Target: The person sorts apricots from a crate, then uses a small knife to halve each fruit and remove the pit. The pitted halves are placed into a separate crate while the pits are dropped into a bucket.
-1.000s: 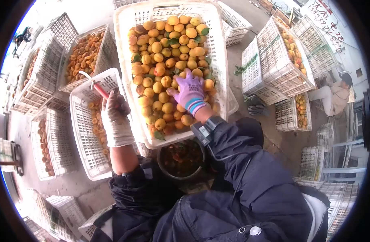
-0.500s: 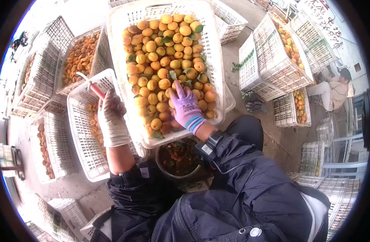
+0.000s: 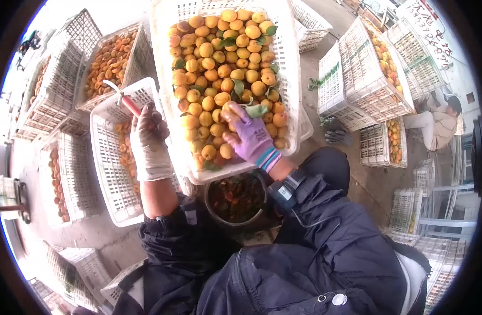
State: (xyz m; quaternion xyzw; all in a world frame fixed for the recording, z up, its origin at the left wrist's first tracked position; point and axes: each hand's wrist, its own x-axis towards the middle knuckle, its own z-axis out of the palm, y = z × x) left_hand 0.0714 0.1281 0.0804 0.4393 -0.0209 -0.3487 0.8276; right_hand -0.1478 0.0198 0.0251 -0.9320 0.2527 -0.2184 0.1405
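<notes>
Your left hand, in a white knitted glove with a stained palm side, has its fingers wrapped tightly around a red-handled tool, its pale curved end pointing up and away from you. Your right hand, in a purple glove, lies over the apricots in the large white crate, thumb spread away from the other fingers (whether they pinch a fruit, you can't tell). A green leaf sits against those fingers. Below the crate's near edge stands a round bucket holding dark scraps.
</notes>
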